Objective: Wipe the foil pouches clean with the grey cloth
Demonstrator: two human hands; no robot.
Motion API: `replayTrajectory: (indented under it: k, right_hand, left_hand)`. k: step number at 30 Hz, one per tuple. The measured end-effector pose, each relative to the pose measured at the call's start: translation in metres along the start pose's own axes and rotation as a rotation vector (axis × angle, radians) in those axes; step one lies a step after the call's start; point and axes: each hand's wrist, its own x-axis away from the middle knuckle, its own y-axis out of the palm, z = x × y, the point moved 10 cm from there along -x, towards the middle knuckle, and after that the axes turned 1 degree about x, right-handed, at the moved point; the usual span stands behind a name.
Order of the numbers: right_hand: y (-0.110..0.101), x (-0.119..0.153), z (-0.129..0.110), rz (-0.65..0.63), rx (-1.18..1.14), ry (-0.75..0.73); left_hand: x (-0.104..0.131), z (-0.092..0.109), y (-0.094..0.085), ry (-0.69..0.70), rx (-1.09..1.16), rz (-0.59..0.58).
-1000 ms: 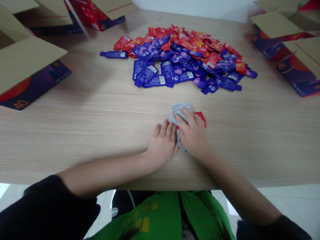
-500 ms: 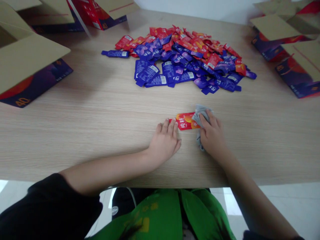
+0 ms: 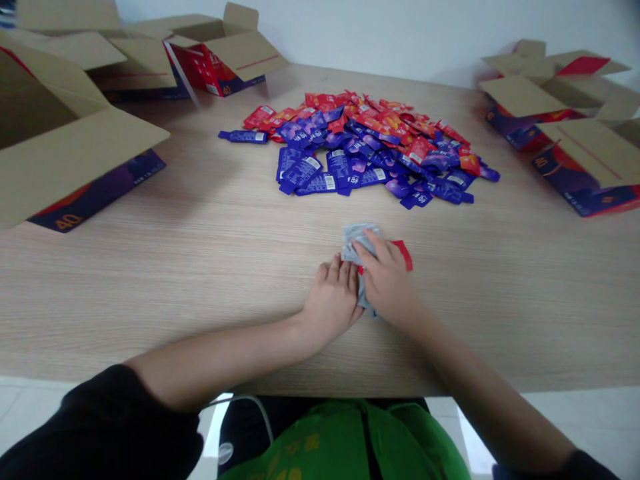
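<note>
A red pouch [image 3: 403, 255] lies flat on the table in front of me, mostly covered by my hands and a cloth. My left hand [image 3: 331, 300] presses its fingertips down on the pouch's left end and holds it against the tabletop. In my right hand [image 3: 391, 280] is a bunched grey cloth [image 3: 356, 241], pressed onto the pouch close beside my left fingers. Part of the cloth hangs out below the right hand. Only the right end of the pouch shows clearly past the right hand.
A heap of red pouches [image 3: 385, 123] and purple pouches [image 3: 340, 163] lies on the wooden table [image 3: 225, 267] beyond my hands. Open cardboard boxes stand on both sides, including a near-left box [image 3: 100, 193] and a right box [image 3: 585, 180].
My right hand has slid the grey cloth leftward along the pouch, up to my left hand. The pouch's right end is now uncovered. The view has tilted up slightly.
</note>
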Motion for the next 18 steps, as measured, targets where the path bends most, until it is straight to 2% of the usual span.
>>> replayTrajectory:
  k: [2, 4, 11, 18]
  right_hand:
    - [0.015, 0.0, -0.007, -0.06, 0.048, 0.005]
    - [0.02, 0.004, -0.002, -0.07, 0.081, 0.007]
    - [0.004, 0.026, 0.037, 0.034, 0.129, 0.034]
    - [0.001, 0.05, 0.085, 0.001, 0.17, 0.155]
  left_hand:
    - [0.0, 0.001, 0.001, 0.003, -0.004, -0.021]
    - [0.0, 0.0, 0.001, -0.008, -0.005, -0.018]
    - [-0.001, -0.001, 0.005, -0.035, -0.014, -0.001]
    - [-0.001, 0.0, 0.002, -0.013, -0.015, 0.019]
